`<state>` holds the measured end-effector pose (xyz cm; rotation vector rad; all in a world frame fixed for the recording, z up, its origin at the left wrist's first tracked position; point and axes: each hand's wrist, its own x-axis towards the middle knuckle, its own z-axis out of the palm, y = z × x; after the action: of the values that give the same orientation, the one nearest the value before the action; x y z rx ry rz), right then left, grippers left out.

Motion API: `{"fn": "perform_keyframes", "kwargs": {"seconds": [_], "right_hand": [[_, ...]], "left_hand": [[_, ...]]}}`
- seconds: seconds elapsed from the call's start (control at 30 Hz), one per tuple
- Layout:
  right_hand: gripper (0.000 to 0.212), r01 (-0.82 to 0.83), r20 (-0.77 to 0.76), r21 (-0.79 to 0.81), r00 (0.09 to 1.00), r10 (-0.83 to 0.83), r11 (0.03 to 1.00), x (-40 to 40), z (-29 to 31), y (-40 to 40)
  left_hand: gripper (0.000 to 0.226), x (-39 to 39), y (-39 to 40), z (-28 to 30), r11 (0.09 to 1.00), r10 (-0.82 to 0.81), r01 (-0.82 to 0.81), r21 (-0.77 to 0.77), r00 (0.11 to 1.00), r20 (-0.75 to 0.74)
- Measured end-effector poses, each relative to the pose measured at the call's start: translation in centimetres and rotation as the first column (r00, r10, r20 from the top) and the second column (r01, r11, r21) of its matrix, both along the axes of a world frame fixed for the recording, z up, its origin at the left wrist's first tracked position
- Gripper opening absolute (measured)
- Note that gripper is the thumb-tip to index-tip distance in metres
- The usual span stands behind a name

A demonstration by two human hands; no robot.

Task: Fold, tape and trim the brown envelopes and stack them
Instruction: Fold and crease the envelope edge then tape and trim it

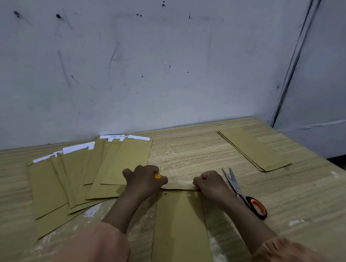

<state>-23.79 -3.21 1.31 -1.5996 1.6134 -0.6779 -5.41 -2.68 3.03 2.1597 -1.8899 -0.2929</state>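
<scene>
A brown envelope [181, 226] lies lengthwise on the table [304, 196] at 6 o'clock. The left hand [145, 180] and right hand [210, 184] each pinch an end of clear tape [178, 184] across its top. Scissors [242, 193] lie at 3 o'clock, loose envelopes [83, 176] at 9, a stack [254, 150] at 2.

Matt brown paper envelopes [181, 226], glossy clear tape [180, 183], pale wood-grain table [187, 151], scissors [244, 194]: shiny metal blades, orange-black plastic handles.

Both hands [145, 179] [209, 183] on envelope [181, 226], apparently stretching clear tape [179, 183].
</scene>
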Motion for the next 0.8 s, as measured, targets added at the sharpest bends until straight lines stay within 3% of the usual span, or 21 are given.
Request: {"fn": "perform_keyframes", "kwargs": {"seconds": [0.17,0.43,0.6,0.8], "right_hand": [[0.018,0.005,-0.03,0.011,1.0,-0.004,1.0,0.0,-0.3,-0.1],[0.033,0.006,-0.174,-0.014,0.985,-0.008,1.0,0.5,-0.7,-0.6],[0.025,0.001,-0.24,-0.021,0.971,-0.006,1.0,0.9,-0.7,-0.7],[0.034,-0.016,-0.328,-0.015,0.945,0.01,1.0,1.1,-0.5,-1.0]], "left_hand": [[0.016,-0.1,0.1,-0.5,0.999,-0.05,0.05,-0.011,0.999,0.0],[0.025,-0.1,-0.1,-0.7,0.983,-0.146,0.135,0.123,0.985,0.09],[0.023,-0.2,-0.4,-0.7,0.98,-0.157,0.137,0.143,0.977,0.145],[0.02,-0.3,-0.7,-0.5,0.978,-0.156,0.128,0.162,0.973,0.169]]}}
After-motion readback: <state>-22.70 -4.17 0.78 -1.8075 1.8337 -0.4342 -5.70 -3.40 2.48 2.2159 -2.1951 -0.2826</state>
